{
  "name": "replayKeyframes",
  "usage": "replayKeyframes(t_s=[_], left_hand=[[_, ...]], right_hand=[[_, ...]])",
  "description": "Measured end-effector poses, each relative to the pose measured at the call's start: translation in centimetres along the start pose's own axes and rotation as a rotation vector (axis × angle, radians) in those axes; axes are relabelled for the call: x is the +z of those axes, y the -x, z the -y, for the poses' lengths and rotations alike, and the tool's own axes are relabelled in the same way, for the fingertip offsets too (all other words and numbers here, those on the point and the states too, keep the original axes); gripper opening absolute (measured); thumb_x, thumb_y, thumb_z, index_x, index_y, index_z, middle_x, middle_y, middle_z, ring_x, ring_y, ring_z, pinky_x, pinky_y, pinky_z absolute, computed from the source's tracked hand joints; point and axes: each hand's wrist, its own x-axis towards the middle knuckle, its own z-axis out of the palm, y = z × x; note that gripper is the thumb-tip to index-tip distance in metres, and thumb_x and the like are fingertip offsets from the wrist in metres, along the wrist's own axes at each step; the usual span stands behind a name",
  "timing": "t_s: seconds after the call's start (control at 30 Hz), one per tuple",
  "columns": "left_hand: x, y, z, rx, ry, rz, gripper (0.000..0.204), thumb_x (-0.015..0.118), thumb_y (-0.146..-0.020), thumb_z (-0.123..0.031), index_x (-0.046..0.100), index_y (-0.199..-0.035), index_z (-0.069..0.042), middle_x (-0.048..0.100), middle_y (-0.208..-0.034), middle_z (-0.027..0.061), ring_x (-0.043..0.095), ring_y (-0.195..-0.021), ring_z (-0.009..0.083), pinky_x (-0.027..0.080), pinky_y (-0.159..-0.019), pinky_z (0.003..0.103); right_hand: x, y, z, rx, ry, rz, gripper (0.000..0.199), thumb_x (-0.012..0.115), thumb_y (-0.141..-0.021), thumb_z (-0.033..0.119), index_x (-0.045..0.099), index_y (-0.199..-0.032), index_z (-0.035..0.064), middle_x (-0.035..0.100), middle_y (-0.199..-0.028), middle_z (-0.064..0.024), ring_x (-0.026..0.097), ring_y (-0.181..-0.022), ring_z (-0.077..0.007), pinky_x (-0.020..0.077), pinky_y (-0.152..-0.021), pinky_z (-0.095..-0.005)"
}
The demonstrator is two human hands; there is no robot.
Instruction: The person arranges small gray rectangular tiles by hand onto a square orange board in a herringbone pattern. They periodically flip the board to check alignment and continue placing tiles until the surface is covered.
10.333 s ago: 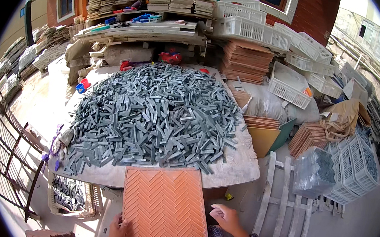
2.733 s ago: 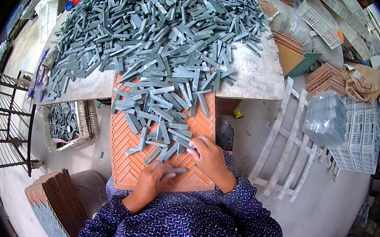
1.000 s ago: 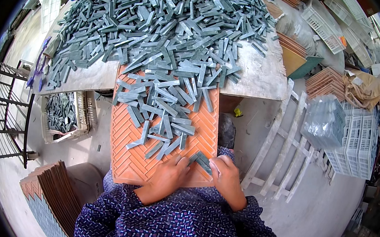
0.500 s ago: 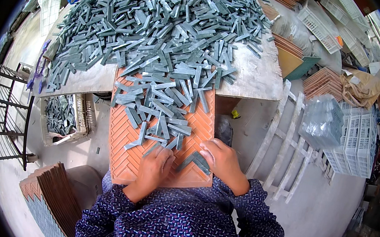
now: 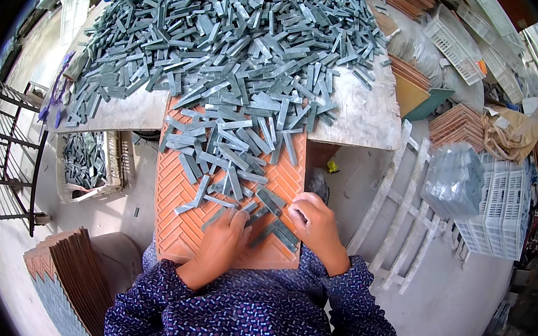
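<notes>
An orange tray (image 5: 173, 240) with raised herringbone ridges lies in front of me, its far end under the loose strips. Low on its right side, several grey-green stone strips (image 5: 283, 233) sit in a V-shaped arrangement. My left hand (image 5: 226, 234) rests over the tray's lower middle, fingers bent down among strips; its fingertips are partly hidden. One stone strip (image 5: 256, 216) shows beside those fingertips. At the tray's right edge is my right hand (image 5: 317, 224), its thumb and fingers curled together, and what they may hold is hidden. Another strip (image 5: 268, 201) lies between the hands.
A large heap of stone strips (image 5: 230, 39) covers the pale table (image 5: 359, 118) beyond. Left below stands a crate (image 5: 112, 158) of strips. Stacked filled trays (image 5: 68, 271) are at lower left. A pale slatted rack (image 5: 402, 208) and white crates (image 5: 498, 205) stand right.
My left hand has shifted slightly right. My right hand has moved a little right and its fingers have curled more. Strips now lie between the hands, above the V-shaped arrangement.
</notes>
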Motion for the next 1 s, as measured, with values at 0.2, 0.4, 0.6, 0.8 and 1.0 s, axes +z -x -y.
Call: replayKeyframes(t_s=[0.2, 0.4, 0.6, 0.8, 1.0], left_hand=[[1.0, 1.4, 0.1, -0.021, 0.025, 0.054, 0.033, 0.068, -0.073, -0.006, 0.056, -0.103, 0.000, 0.058, -0.088, 0.0171, 0.059, -0.078, 0.0362, 0.049, -0.067, 0.041], [1.0, 1.5, 0.1, -0.004, -0.040, 0.069, 0.032, 0.067, -0.074, -0.009, 0.057, -0.103, -0.002, 0.059, -0.090, 0.0146, 0.059, -0.080, 0.0336, 0.049, -0.068, 0.041], [1.4, 1.2, -0.3, 0.007, -0.049, 0.060, 0.030, 0.066, -0.075, -0.010, 0.058, -0.102, -0.003, 0.059, -0.089, 0.0121, 0.060, -0.079, 0.0304, 0.049, -0.066, 0.039], [1.8, 0.9, -0.1, 0.060, -0.066, 0.062, 0.026, 0.064, -0.076, -0.007, 0.059, -0.101, -0.003, 0.059, -0.087, 0.0115, 0.060, -0.078, 0.0300, 0.050, -0.063, 0.038], [1.9, 0.4, -0.1, 0.115, -0.050, 0.069, 0.020, 0.054, -0.077, -0.003, 0.054, -0.097, -0.003, 0.057, -0.089, 0.0113, 0.060, -0.080, 0.0289, 0.050, -0.065, 0.037]], right_hand=[[1.4, 1.1, 1.9, 0.070, 0.044, 0.063, 0.019, 0.072, -0.074, 0.010, 0.063, -0.089, 0.0040, 0.063, -0.087, -0.0099, 0.064, -0.078, -0.0261, 0.0514, -0.065, -0.0332], [2.8, -0.5, 3.0, 0.101, 0.125, 0.069, 0.018, 0.070, -0.076, 0.011, 0.063, -0.091, 0.0029, 0.063, -0.082, -0.0112, 0.063, -0.073, -0.0275, 0.0503, -0.061, -0.0341], [-1.6, 1.6, 1.9, 0.313, -0.120, 0.072, 0.021, 0.068, -0.078, 0.005, 0.064, -0.097, 0.0005, 0.064, -0.080, -0.0148, 0.063, -0.068, -0.0265, 0.0491, -0.060, -0.0306], [-1.5, 4.3, 1.0, 0.259, -0.092, 0.088, 0.019, 0.065, -0.078, 0.002, 0.065, -0.098, 0.0018, 0.063, -0.083, -0.0144, 0.062, -0.073, -0.0275, 0.0487, -0.068, -0.0319], [0.4, 3.1, 1.4, 0.225, 0.006, 0.013, 0.015, 0.066, -0.077, 0.003, 0.065, -0.091, 0.0033, 0.062, -0.085, -0.0128, 0.062, -0.074, -0.0292, 0.0486, -0.065, -0.0339]])
